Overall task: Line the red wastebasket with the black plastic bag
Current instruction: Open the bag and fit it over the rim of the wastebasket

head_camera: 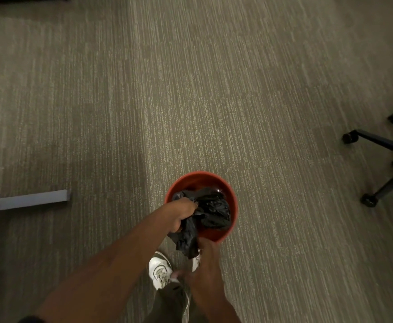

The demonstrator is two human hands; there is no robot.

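Red wastebasket [223, 183] stands on the carpet floor [190, 89], right under and just ahead of both hands. Black plastic bag [214, 208] is mostly bunched inside it, one flap draped over the near rim between the hands. Left hand [182, 213] is fisted on the bag at the left rim. Right hand [208, 255] sits at the near rim touching the hanging flap; whether it is actually pinching it cannot be told, the fingers are hidden. Risks, as judged: the bag is a crumpled wad with no mouth visibly open, so pulling a random fold over the rim gives a twisted liner that slides back in. Thin film stretched hard over the rim edge may tear. The basket looks light and nothing pins it, so a one-sided tug from the left hand could tip or skid it toward the shoes [160, 271] just behind the hands. Chair base [386, 157] well off to the right, no conflict.
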